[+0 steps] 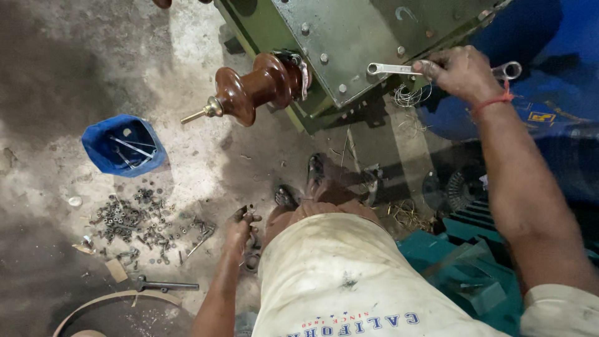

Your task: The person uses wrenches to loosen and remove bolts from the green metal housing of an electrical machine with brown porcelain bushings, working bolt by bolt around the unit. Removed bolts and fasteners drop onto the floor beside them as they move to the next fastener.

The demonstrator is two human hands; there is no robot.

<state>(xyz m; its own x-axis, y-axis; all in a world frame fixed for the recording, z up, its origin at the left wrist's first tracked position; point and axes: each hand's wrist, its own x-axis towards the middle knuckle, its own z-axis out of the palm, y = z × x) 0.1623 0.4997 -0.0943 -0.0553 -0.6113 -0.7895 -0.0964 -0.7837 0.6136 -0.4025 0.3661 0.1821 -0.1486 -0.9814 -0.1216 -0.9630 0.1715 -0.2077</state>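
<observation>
Grey concrete floor (pixel 206 168) carries scattered nuts (pixel 134 221) and blue tub (pixel 100 150).

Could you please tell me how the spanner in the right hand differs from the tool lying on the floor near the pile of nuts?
The spanner is bright silver, while the floor tool is dark and dull. The spanner is gripped by the right hand and held against the green housing; the floor tool lies loose on the concrete, untouched, apart from the left hand. The spanner shows a ring at each end; the floor tool's ends are unclear. Both are long, slim metal tools.
</observation>
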